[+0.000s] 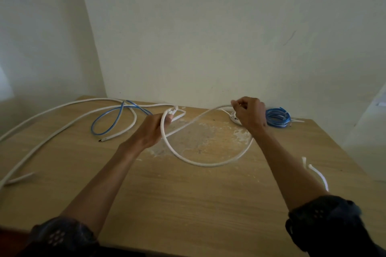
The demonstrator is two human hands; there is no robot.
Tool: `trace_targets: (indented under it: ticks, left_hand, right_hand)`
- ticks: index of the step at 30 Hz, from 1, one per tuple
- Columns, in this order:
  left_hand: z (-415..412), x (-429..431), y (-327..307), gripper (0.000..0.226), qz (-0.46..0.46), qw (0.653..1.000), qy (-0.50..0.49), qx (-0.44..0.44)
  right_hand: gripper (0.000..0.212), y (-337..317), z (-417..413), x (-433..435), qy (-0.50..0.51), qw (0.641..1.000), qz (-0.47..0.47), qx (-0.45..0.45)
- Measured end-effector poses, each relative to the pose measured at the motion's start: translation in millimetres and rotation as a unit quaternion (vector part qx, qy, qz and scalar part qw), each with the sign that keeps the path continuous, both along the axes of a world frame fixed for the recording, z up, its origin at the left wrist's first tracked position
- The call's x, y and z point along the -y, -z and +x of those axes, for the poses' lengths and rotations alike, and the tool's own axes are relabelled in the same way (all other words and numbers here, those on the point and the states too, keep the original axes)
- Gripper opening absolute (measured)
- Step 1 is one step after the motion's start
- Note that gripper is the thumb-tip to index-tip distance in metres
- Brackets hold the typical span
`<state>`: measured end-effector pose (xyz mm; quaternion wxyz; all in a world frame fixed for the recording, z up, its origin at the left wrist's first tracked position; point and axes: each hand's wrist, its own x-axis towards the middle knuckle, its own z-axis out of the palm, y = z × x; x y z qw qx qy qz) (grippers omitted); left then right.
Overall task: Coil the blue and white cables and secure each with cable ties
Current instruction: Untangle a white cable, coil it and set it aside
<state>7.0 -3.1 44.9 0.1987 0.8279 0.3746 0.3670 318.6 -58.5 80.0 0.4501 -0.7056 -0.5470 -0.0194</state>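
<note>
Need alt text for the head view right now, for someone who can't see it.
Both hands hold a white cable over a wooden table: the left hand grips one loop, the right hand pinches the next stretch. A coiled blue cable lies behind the right hand; a loose blue cable lies left.

We had the left hand gripping one end of a white cable loop over the table, right hand pinching the far run. Blue coil sat just right of the right hand; loose blue cable lay left of the left hand.
</note>
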Motion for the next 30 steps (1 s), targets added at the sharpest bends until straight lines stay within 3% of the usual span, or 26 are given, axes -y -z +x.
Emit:
trace_targets:
  ticks: [2,5,7,10,12,16,20,22,24,26,27,28,30]
  left_hand:
    - [-3,-4,4,0.035,0.089,0.983,0.008,-0.158]
    - [-20,-17,16,0.054,0.318,0.891,0.042,-0.322]
    - [-24,-21,15,0.044,0.390,0.836,0.048,-0.383]
    - [-23,-27,16,0.031,0.410,0.818,0.058,-0.400]
    - [-27,-33,16,0.034,0.428,0.806,0.056,-0.404]
    - [-41,-38,18,0.032,0.442,0.817,0.083,-0.362]
    - [-51,-47,21,0.034,0.468,0.798,0.098,-0.367]
    - [-53,-53,20,0.036,0.450,0.817,0.075,-0.353]
    - [-47,-51,16,0.040,0.394,0.877,0.027,-0.275]
    - [-36,-44,9,0.047,0.278,0.948,-0.046,-0.146]
    - [-28,-38,7,0.045,0.197,0.975,-0.075,-0.064]
    - [-20,-34,5,0.041,0.117,0.989,-0.088,0.012]
    - [0,-21,5,0.040,0.017,0.995,-0.068,0.078]
  right_hand:
    - [0.032,-6,1,2,0.005,0.997,0.037,0.073]
    - [0.040,-9,24,13,0.011,0.988,0.035,0.148]
    - [0.043,-9,33,19,0.029,0.980,0.040,0.192]
    - [0.042,-10,32,22,0.045,0.969,0.056,0.235]
    - [0.041,-12,33,23,0.058,0.963,0.058,0.257]
    - [0.041,-14,45,30,0.069,0.946,0.071,0.309]
    - [0.046,-12,55,36,0.051,0.939,0.045,0.336]
    - [0.037,-7,55,33,0.030,0.957,0.005,0.289]
    - [0.042,-3,50,32,-0.060,0.993,-0.053,0.091]
    - [0.044,2,39,32,-0.142,0.975,-0.100,-0.140]
    - [0.038,6,32,31,-0.157,0.961,-0.112,-0.200]
    - [0.032,8,24,29,-0.162,0.952,-0.106,-0.238]
    - [0.030,8,7,27,-0.170,0.934,-0.047,-0.312]
